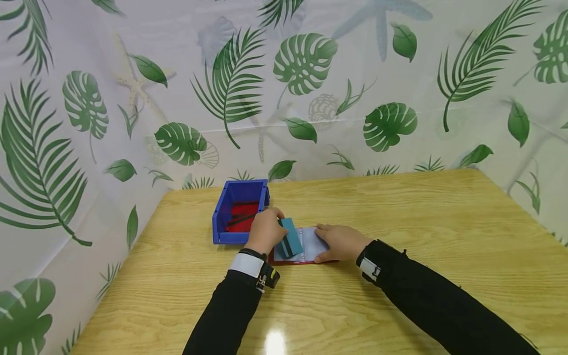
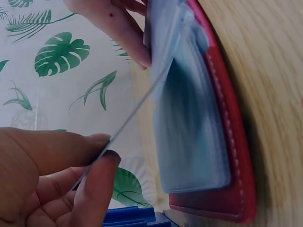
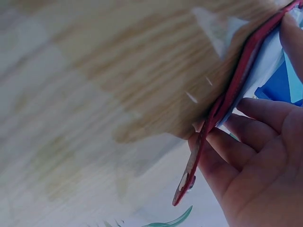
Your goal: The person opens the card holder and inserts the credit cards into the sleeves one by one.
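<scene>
In the head view, my left hand (image 1: pixel 265 230) pinches a teal card (image 1: pixel 290 236) with a dark stripe, tilted above the left side of an opened red card holder (image 1: pixel 306 263). The left wrist view shows the card (image 2: pixel 135 111) edge-on between thumb and fingertips, its far end at the mouth of a clear plastic sleeve (image 2: pixel 194 142). My right hand (image 1: pixel 343 242) holds the right half of the card holder, thumb at the near edge and fingers at the far one. A red strap (image 3: pixel 191 170) with a snap sticks out beside those fingers in the right wrist view.
Just behind my left hand stands a blue bin (image 1: pixel 235 237) with red and black items (image 1: pixel 241 209) inside. The wooden table (image 1: pixel 421 222) reaches back to a leaf-patterned cloth (image 1: pixel 337 64) hanging behind and at the left.
</scene>
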`<state>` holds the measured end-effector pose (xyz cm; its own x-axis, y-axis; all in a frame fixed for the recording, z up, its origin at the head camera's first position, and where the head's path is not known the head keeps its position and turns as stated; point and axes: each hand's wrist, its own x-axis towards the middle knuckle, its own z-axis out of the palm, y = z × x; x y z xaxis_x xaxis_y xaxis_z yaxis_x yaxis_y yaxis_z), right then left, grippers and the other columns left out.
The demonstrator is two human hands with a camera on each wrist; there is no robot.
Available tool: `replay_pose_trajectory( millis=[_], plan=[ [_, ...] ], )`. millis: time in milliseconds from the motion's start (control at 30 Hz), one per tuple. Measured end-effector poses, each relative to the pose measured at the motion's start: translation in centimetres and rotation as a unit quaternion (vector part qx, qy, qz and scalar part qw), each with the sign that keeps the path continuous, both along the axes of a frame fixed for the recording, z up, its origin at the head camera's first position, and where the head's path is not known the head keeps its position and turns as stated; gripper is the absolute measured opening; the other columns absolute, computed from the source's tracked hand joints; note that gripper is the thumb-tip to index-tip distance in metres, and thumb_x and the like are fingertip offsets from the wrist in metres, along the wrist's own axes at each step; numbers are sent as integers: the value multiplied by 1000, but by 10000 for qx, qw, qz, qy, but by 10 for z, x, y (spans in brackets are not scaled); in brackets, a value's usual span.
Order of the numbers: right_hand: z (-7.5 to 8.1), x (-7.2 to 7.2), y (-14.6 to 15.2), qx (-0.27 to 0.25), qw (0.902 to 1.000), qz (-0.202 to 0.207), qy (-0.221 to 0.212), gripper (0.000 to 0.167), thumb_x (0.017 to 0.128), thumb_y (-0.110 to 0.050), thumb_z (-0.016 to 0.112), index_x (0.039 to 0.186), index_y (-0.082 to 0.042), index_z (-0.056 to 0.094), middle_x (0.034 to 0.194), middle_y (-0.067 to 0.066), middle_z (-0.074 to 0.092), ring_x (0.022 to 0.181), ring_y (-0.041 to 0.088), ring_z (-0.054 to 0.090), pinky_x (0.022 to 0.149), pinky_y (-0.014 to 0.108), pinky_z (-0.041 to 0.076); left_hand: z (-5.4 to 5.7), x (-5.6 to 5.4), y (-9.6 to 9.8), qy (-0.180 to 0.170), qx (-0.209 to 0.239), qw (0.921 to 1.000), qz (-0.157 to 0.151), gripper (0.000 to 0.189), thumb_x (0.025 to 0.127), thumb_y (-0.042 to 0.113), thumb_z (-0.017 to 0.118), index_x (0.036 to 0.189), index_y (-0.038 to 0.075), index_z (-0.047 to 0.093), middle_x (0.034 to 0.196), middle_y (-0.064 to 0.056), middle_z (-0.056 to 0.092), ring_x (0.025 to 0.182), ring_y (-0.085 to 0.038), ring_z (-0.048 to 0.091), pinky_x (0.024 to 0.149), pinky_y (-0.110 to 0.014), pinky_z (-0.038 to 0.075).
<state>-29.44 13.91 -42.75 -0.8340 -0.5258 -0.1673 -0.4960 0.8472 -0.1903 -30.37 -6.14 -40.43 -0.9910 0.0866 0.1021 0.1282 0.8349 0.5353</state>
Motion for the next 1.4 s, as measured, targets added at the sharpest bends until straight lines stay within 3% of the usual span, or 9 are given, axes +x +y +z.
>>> replay_pose_trajectory(
  millis=[233, 367, 733, 1067, 1267, 1400],
  plan=[
    [0, 0, -1, 65, 10000, -31, -41, 84, 84, -50, 71, 142, 4, 45, 148, 21, 42, 135, 34, 41, 109, 46, 34, 0, -2, -5, -433, 1101, 9930, -2, 30, 82, 5, 76, 110, 1, 66, 88, -15, 67, 55, -18, 66, 52, -27, 53],
    [0, 0, -1, 89, 10000, -28, -19, 83, 85, -50, 70, 142, 4, 45, 148, 22, 42, 135, 34, 41, 108, 46, 35, -1, -2, -4, -592, 1285, 9899, 36, 30, 83, 6, 75, 111, 2, 65, 87, -13, 63, 54, -15, 64, 53, -26, 53],
    [-2, 3, -1, -1, 10000, -33, -13, 84, 85, -50, 70, 143, 3, 44, 149, 21, 40, 135, 35, 41, 108, 46, 35, -7, -2, 2, -566, 646, 9963, 88, 30, 82, 7, 77, 109, 2, 65, 73, -7, 66, 53, -14, 63, 53, -26, 49],
    [-1, 3, 1, -4, 10000, 21, 82, 84, 85, -51, 70, 143, 4, 44, 149, 22, 40, 135, 35, 41, 107, 46, 35, -16, 0, 5, -505, 319, 9982, 36, 26, 82, 8, 76, 105, 0, 67, 96, -12, 67, 76, -19, 56, 68, -33, 49],
    [0, 5, 1, -70, 9999, -5, 94, 84, 85, -50, 71, 143, 4, 44, 148, 22, 40, 134, 36, 42, 106, 46, 37, -17, -3, 11, -873, 475, 9950, -59, 29, 83, 8, 75, 109, 0, 67, 85, -11, 68, 64, -17, 64, 59, -28, 51],
    [1, 6, 1, -87, 9999, 33, 132, 83, 85, -49, 70, 143, 4, 43, 148, 23, 40, 133, 36, 43, 105, 45, 38, -17, -4, 18, -972, 262, 9948, -132, 27, 84, 10, 76, 108, 1, 69, 90, -10, 69, 73, -19, 63, 67, -31, 51]
  ],
)
